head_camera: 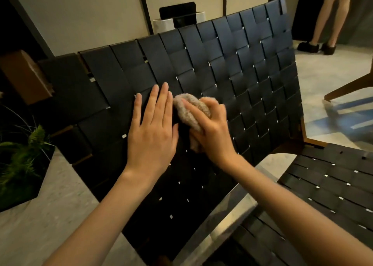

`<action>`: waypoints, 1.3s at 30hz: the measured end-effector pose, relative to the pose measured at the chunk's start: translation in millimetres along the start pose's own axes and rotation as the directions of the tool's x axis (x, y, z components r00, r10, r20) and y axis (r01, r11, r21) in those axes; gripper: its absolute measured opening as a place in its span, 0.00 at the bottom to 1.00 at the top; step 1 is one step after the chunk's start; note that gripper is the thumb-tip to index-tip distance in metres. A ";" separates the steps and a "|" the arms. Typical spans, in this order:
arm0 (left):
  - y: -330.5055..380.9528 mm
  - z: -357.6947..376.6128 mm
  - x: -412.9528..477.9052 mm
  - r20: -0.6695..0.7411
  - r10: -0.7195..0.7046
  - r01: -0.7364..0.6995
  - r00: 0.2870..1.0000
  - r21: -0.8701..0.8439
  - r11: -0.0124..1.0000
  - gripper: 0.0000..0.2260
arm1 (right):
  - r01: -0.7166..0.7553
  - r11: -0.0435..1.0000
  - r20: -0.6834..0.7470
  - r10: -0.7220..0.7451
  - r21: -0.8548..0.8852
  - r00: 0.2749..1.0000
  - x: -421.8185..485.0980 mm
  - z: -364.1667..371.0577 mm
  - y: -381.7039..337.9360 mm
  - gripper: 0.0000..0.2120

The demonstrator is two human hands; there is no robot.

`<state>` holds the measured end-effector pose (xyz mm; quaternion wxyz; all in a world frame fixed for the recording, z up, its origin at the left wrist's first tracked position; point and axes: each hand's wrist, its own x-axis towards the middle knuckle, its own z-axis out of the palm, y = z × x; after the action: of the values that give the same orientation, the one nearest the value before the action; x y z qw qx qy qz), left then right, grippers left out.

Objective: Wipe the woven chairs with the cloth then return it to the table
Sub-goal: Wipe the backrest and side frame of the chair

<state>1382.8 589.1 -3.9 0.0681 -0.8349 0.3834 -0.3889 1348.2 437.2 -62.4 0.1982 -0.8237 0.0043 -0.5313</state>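
The broad black woven-strap chair back (222,63) is standing tilted before me. My left hand (153,132) is lying flat on its weave, fingers straight and slightly spread. My right hand (212,128) is curling round the small bunched beige terry cloth (191,110), pressing it against the straps just beside my left.

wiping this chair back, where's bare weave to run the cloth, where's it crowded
Bare weave runs right of the cloth to the right edge of the chair back, and above both hands to the top edge. Crowded at centre: the left hand lies flat beside the right hand gripping the cloth.
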 end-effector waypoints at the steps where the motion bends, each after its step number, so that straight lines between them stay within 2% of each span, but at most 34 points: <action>1: -0.6 -0.9 -0.4 0.006 -0.010 0.010 1.000 0.016 1.000 0.29 | -0.070 0.997 -0.050 0.069 -0.018 0.996 7.5 -3.6 11.5 0.19; 2: -1.9 -2.0 -0.2 0.009 -0.013 0.013 1.000 0.025 1.000 0.29 | -0.226 0.974 -0.131 0.227 0.020 0.965 20.0 -7.6 24.0 0.17; 3: -3.4 -3.4 0.8 0.009 -0.011 0.011 1.000 0.022 1.000 0.30 | -0.404 0.912 -0.193 0.410 0.070 0.891 35.3 -12.7 37.1 0.15; 4: -5.3 -5.1 2.3 0.009 -0.006 0.006 1.000 0.014 1.000 0.30 | -0.569 0.816 -0.236 0.575 0.099 0.783 50.9 -16.9 47.4 0.14; 5: -7.8 -7.1 4.3 0.009 -0.003 0.003 1.000 0.005 1.000 0.30 | -0.674 0.735 -0.263 0.666 0.071 0.698 64.5 -19.2 53.5 0.15; 6: -10.9 -9.2 6.6 0.007 -0.005 0.005 1.000 -0.005 1.000 0.30 | -0.713 0.699 -0.273 0.698 0.058 0.662 75.3 -19.1 55.3 0.17; 7: -14.4 -11.6 8.7 0.003 -0.014 0.014 1.000 -0.013 1.000 0.30 | -0.700 0.712 -0.266 0.687 0.063 0.676 82.9 -16.7 47.4 0.19; 8: -18.1 -14.2 10.0 0.000 -0.028 0.028 1.000 -0.016 0.999 0.30 | -0.643 0.762 -0.239 0.642 0.085 0.729 85.5 -11.9 35.2 0.20; 11: -25.8 -18.6 9.8 -0.003 -0.047 0.047 0.999 0.000 0.999 0.30 | -0.290 0.947 -0.097 0.304 0.137 0.948 66.9 8.7 -18.1 0.24; 13: -28.2 -20.6 7.7 0.004 -0.041 0.041 0.999 0.003 0.999 0.30 | -0.091 0.989 -0.005 0.092 0.114 0.996 56.0 11.3 -32.4 0.24; 14: -29.1 -21.2 6.0 0.007 -0.042 0.042 0.999 0.008 0.999 0.30 | -0.038 0.997 0.000 0.038 0.064 0.999 60.9 8.8 -26.1 0.23; 15: -30.1 -21.8 4.4 0.009 -0.041 0.041 0.999 0.016 0.999 0.30 | -0.061 0.998 -0.029 0.061 0.015 0.998 70.0 5.9 -15.5 0.21; 17: -32.6 -23.6 1.2 0.011 -0.040 0.039 0.999 0.024 0.999 0.30 | -0.299 0.954 -0.138 0.297 0.007 0.945 95.6 -0.5 4.5 0.16; 19: -36.2 -25.1 -0.5 0.005 -0.033 0.033 0.999 0.022 0.999 0.29 | -0.531 0.843 -0.213 0.535 0.080 0.817 121.5 -2.3 12.2 0.16; 20: -38.4 -26.1 -0.9 0.004 -0.031 0.031 1.000 0.022 0.999 0.29 | -0.580 0.808 -0.225 0.587 0.100 0.778 130.4 0.4 7.8 0.17; 21: -40.7 -27.4 -1.5 0.004 -0.034 0.034 0.999 0.020 0.999 0.29 | -0.578 0.808 -0.228 0.587 0.113 0.777 134.9 3.8 -1.1 0.18; 24: -47.9 -31.5 -5.9 0.006 -0.063 0.063 0.998 0.015 0.998 0.29 | -0.360 0.920 -0.153 0.383 0.157 0.911 128.3 12.4 -39.0 0.20; 26: -52.8 -35.3 -12.8 0.011 -0.072 0.072 0.997 0.019 0.997 0.29 | -0.219 0.953 -0.092 0.243 0.209 0.966 115.1 17.0 -61.7 0.21; 34: -83.3 -48.4 -70.9 -0.003 -0.154 0.154 0.988 -0.051 0.987 0.27 | -0.050 0.956 0.057 0.035 0.290 0.998 93.4 25.9 -125.5 0.25; 37: -90.6 -52.1 -91.7 0.021 -0.235 0.235 0.972 -0.120 0.964 0.30 | -0.060 0.962 0.086 0.038 0.267 0.996 94.0 22.3 -137.7 0.26; 39: -93.1 -54.8 -102.9 0.061 -0.293 0.299 0.954 -0.166 0.940 0.32 | -0.017 0.964 0.135 -0.020 0.267 0.991 92.7 19.7 -147.5 0.26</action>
<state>1357.5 735.4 10.7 -0.0573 -0.8925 0.2848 -0.3449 1375.8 559.2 60.4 0.3071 -0.8238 -0.0814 -0.4695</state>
